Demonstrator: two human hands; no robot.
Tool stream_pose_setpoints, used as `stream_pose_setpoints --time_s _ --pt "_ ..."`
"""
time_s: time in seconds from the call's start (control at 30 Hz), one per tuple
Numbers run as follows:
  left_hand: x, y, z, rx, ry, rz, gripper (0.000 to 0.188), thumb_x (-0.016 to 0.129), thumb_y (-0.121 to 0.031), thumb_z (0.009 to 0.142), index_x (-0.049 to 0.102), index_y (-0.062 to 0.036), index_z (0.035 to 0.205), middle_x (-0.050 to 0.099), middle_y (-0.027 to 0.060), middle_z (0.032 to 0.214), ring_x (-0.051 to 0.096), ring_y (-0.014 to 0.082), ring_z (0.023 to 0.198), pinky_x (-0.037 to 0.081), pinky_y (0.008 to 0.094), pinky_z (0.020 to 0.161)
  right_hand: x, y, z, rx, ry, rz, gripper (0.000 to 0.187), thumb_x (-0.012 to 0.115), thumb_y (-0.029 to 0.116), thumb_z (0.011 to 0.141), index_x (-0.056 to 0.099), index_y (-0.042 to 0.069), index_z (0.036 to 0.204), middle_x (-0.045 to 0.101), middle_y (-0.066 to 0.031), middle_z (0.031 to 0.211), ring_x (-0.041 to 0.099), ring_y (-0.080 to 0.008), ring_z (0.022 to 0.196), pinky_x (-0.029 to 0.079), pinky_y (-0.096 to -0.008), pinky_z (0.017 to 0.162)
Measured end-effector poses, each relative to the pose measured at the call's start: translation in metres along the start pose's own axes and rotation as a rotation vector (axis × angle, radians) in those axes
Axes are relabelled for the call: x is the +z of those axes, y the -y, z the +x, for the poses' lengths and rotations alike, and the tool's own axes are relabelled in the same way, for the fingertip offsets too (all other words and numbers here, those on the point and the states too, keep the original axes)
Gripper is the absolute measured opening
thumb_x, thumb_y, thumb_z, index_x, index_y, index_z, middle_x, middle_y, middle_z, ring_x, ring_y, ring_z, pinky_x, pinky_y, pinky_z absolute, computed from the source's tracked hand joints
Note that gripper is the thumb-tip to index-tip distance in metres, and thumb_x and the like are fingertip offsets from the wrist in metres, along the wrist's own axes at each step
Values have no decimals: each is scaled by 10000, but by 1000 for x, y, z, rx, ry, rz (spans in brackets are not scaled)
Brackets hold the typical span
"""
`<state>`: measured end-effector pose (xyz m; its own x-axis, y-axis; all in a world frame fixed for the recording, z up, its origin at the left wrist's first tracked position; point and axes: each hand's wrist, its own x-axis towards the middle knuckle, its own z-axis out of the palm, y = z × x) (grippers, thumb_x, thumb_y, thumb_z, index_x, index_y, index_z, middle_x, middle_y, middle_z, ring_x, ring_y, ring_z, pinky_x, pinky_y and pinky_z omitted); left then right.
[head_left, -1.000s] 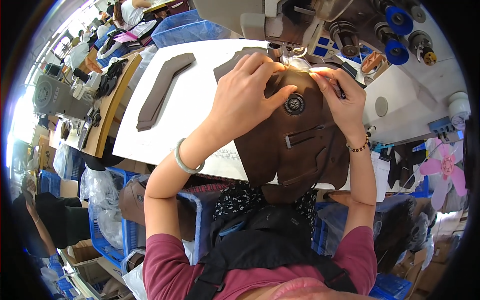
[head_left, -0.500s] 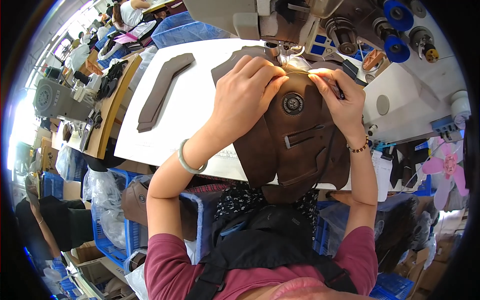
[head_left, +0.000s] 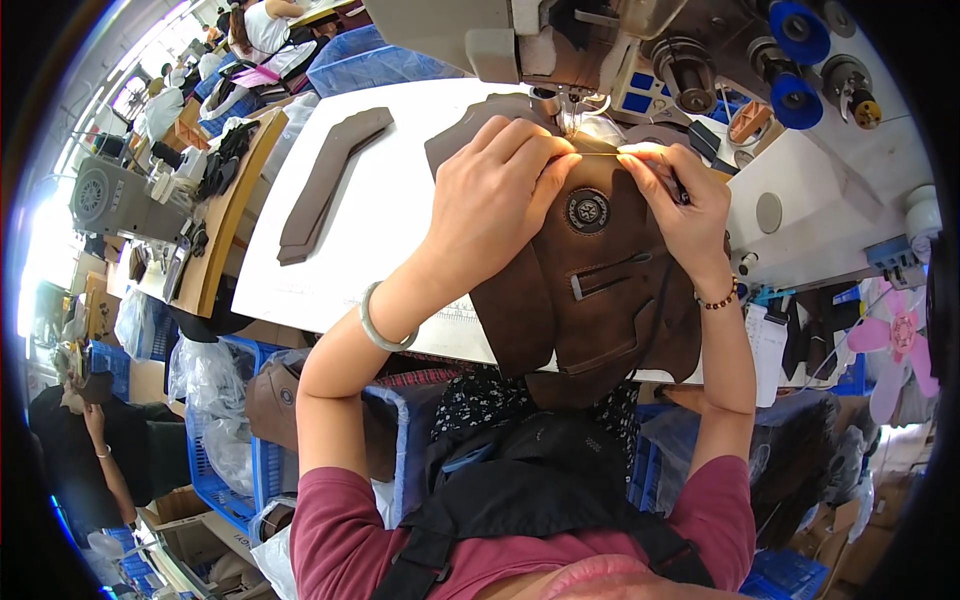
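Observation:
A thin golden thread [head_left: 600,154] runs straight between my two hands, just in front of the sewing machine's needle area [head_left: 573,108]. My left hand [head_left: 505,185] pinches one end between thumb and fingers. The other end is pinched by my right hand [head_left: 682,195], which also has a slim dark tool [head_left: 682,190] tucked in its palm; its kind is not clear. Beneath both hands lies a brown leather piece [head_left: 610,335] with a round dark emblem [head_left: 587,211] and a stitched slot. It spreads over the white table and hangs past the near edge toward my lap.
Bent brown strips [head_left: 335,180] lie at the left of the white table [head_left: 400,130]. The machine head [head_left: 590,45] overhangs the far side, with thread spools [head_left: 797,100] at right. A pink fan [head_left: 900,340] stands far right. Blue crates [head_left: 235,480] flank me below the table.
The thread has gone from a slight upward bow to a straight line between my fingers. My hands have barely moved. At far left, another person's arm has shifted.

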<state>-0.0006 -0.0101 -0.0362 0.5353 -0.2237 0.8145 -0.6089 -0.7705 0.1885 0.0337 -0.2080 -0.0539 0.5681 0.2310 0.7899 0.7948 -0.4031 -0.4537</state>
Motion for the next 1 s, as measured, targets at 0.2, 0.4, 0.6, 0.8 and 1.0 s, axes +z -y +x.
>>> stream_pose_setpoints --time_s 0.2,0.4,0.6,0.8,1.0 --pt "9 4 2 64 -33 -36 69 691 -92 738 659 -51 783 609 28 765 571 210 707 475 318 605 -4 -5 3 -141 33 -173 291 733 76 703 641 70 979 558 -16 852 489 -109 575 403 -234 499" --pt "2 7 1 85 -62 -118 103 699 -67 704 635 -42 781 593 67 781 567 255 723 473 349 607 10 27 2 -187 112 -98 431 668 -2 758 572 72 1171 588 -70 1111 565 -131 649 473 -245 547" --pt "5 4 -9 37 -127 -252 101 644 -149 746 633 -49 740 576 65 754 557 244 756 470 353 676 19 34 -10 310 176 208 314 577 23 874 556 20 1187 618 -24 959 478 -31 594 397 -173 523" --pt "-4 0 -11 -121 -69 -402 149 643 -174 741 631 -29 708 581 82 746 563 260 788 464 359 686 22 22 -14 328 172 261 250 528 64 918 559 -40 1143 522 5 758 389 -29 580 320 -171 521" --pt "4 2 -5 -210 46 -488 166 642 -172 712 649 -6 709 601 121 738 593 291 773 478 378 679 16 -6 -16 290 180 290 256 520 57 925 550 -72 1144 460 19 693 364 -33 583 299 -174 541"
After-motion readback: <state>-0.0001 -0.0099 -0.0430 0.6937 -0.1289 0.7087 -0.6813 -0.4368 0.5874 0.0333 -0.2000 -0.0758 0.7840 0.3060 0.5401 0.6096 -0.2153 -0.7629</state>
